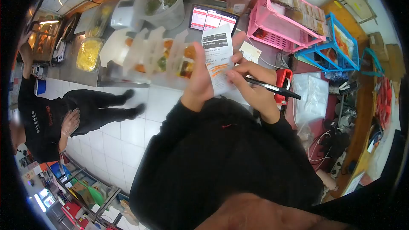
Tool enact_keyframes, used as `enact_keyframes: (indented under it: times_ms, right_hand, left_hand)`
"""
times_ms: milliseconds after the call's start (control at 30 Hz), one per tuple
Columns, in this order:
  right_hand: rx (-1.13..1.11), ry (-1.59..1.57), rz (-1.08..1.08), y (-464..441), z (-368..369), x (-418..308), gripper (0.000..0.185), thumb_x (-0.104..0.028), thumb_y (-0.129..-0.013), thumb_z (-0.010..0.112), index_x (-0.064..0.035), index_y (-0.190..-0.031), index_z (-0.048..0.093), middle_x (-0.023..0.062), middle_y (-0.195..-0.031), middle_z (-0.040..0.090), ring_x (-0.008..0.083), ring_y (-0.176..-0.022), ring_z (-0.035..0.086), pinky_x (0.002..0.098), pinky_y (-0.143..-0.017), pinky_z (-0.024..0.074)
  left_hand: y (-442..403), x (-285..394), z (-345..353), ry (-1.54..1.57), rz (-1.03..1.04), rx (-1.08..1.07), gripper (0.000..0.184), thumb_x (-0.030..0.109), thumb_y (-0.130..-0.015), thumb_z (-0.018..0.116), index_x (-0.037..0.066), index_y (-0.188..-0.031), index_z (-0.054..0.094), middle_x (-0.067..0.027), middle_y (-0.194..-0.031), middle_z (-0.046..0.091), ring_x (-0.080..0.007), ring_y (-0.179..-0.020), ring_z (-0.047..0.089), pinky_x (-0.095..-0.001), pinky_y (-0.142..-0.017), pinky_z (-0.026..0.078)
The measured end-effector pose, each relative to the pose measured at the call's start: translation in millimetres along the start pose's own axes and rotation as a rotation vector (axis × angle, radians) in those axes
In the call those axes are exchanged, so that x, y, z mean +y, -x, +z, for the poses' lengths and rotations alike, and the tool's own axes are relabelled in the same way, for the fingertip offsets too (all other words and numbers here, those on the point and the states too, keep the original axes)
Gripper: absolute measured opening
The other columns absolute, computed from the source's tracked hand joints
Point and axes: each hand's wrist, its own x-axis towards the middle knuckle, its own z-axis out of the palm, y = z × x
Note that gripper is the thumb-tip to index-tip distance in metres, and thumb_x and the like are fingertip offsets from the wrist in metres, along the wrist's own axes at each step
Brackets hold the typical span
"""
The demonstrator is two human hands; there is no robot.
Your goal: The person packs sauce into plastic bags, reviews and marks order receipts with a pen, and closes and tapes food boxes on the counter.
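My left hand (198, 79) holds a printed receipt (218, 61) upright, thumb on its left side and fingertips showing behind its right edge. Orange marks run across the lower part of the paper. In my right hand (256, 86) is a black pen (279, 88), its butt end pointing to the right. The right fingertips touch the receipt's right edge; the pen's tip is hidden by the fingers. Beyond the left hand, open paper food boxes (159, 59) with yellow and orange food stand in a row on the metal counter (111, 74).
A tablet (213, 17) is behind the receipt. To the right are a pink basket (289, 34), a blue basket (336, 61) and plastic bags (311, 96). A clear tub (159, 10) and a yellow food tray (89, 55) are at the back left. A co-worker (55, 121) stands at left.
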Motion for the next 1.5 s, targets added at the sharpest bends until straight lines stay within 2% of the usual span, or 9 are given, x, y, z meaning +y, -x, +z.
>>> enact_keyframes:
  times_ms: [267, 433, 867, 933, 1033, 1167, 1233, 1400, 1500]
  right_hand:
    - [-0.076, 0.110, 0.147, 2, -4, 4, 0.015, -0.014, -0.083, 0.070, -0.0015, -0.076, 0.065, 0.0070, -0.064, 0.063, 0.0097, -0.057, 0.059, 0.0259, -0.054, 0.0454]
    - [-0.052, 0.080, 0.028, 13, -5, 19, 0.013, -0.012, -0.083, 0.069, -0.0023, -0.076, 0.065, 0.0056, -0.064, 0.062, 0.0082, -0.056, 0.057, 0.0247, -0.053, 0.0449]
    - [0.157, 0.023, 0.150, 25, -38, 21, 0.012, -0.010, -0.085, 0.068, -0.0017, -0.077, 0.064, 0.0048, -0.069, 0.064, 0.0072, -0.059, 0.058, 0.0227, -0.055, 0.0450]
    - [0.447, -0.037, 0.234, 26, -73, 52, 0.014, -0.011, -0.087, 0.065, -0.0019, -0.077, 0.062, 0.0052, -0.070, 0.064, 0.0085, -0.058, 0.058, 0.0225, -0.055, 0.0451]
    - [0.736, 0.094, 0.218, 28, -142, 135, 0.017, -0.014, -0.091, 0.061, -0.0035, -0.077, 0.061, 0.0053, -0.069, 0.064, 0.0093, -0.056, 0.056, 0.0225, -0.054, 0.0435]
    - [0.521, 0.791, 0.494, 98, -214, 300, 0.012, -0.018, -0.079, 0.070, -0.0065, -0.079, 0.066, 0.0077, -0.073, 0.067, 0.0143, -0.067, 0.064, 0.0283, -0.064, 0.0496]
    - [0.520, 0.668, 0.545, 129, -225, 352, 0.016, -0.023, -0.076, 0.071, -0.0088, -0.082, 0.069, 0.0101, -0.076, 0.069, 0.0196, -0.072, 0.066, 0.0320, -0.067, 0.0511]
    - [0.427, 0.917, 0.864, 125, -234, 349, 0.036, -0.042, -0.074, 0.069, -0.0093, -0.088, 0.071, 0.0160, -0.082, 0.069, 0.0348, -0.082, 0.067, 0.0420, -0.073, 0.0521]
    - [0.470, 0.805, 0.732, 134, -239, 351, 0.035, -0.039, -0.073, 0.071, -0.0071, -0.087, 0.071, 0.0163, -0.078, 0.069, 0.0333, -0.078, 0.067, 0.0417, -0.072, 0.0519]
  left_hand:
    - [-1, 3, -13, 0.077, 0.084, 0.017, 0.094, 0.079, -0.083, 0.025, 0.009, -0.146, 0.026, -0.0021, -0.091, 0.047, -0.0224, -0.102, 0.049, -0.0410, -0.095, 0.041]
    - [-4, 3, -15, 0.180, 0.064, -0.041, 0.091, 0.077, -0.084, 0.026, 0.014, -0.148, 0.022, -0.0038, -0.091, 0.047, -0.0246, -0.103, 0.050, -0.0547, -0.106, 0.032]
    - [-19, -20, -7, 0.124, -0.010, 0.005, 0.089, 0.076, -0.084, 0.027, 0.012, -0.146, 0.027, -0.0034, -0.089, 0.048, -0.0224, -0.099, 0.051, -0.0524, -0.102, 0.038]
    - [-23, -22, -11, 0.151, -0.018, -0.036, 0.086, 0.076, -0.085, 0.028, 0.017, -0.148, 0.023, -0.0035, -0.089, 0.048, -0.0252, -0.101, 0.049, -0.0560, -0.102, 0.036]
    - [-24, -24, -3, 0.151, 0.001, -0.042, 0.089, 0.076, -0.085, 0.024, 0.010, -0.146, 0.027, -0.0043, -0.089, 0.051, -0.0216, -0.095, 0.054, -0.0536, -0.101, 0.039]
    - [-29, -30, -6, 0.130, 0.002, -0.047, 0.090, 0.076, -0.085, 0.024, 0.010, -0.146, 0.027, -0.0044, -0.090, 0.051, -0.0213, -0.095, 0.054, -0.0546, -0.100, 0.039]
    - [-33, -34, -6, 0.133, 0.009, -0.040, 0.091, 0.077, -0.084, 0.023, 0.010, -0.146, 0.027, -0.0044, -0.090, 0.051, -0.0211, -0.094, 0.054, -0.0543, -0.100, 0.040]
    - [-33, -35, -7, 0.047, 0.002, 0.024, 0.088, 0.078, -0.083, 0.023, 0.019, -0.149, 0.023, -0.0016, -0.088, 0.045, -0.0211, -0.092, 0.048, -0.0564, -0.099, 0.038]
    - [-31, -32, -10, 0.032, 0.014, 0.033, 0.090, 0.078, -0.083, 0.024, 0.017, -0.148, 0.024, -0.0018, -0.088, 0.045, -0.0209, -0.092, 0.049, -0.0559, -0.099, 0.038]
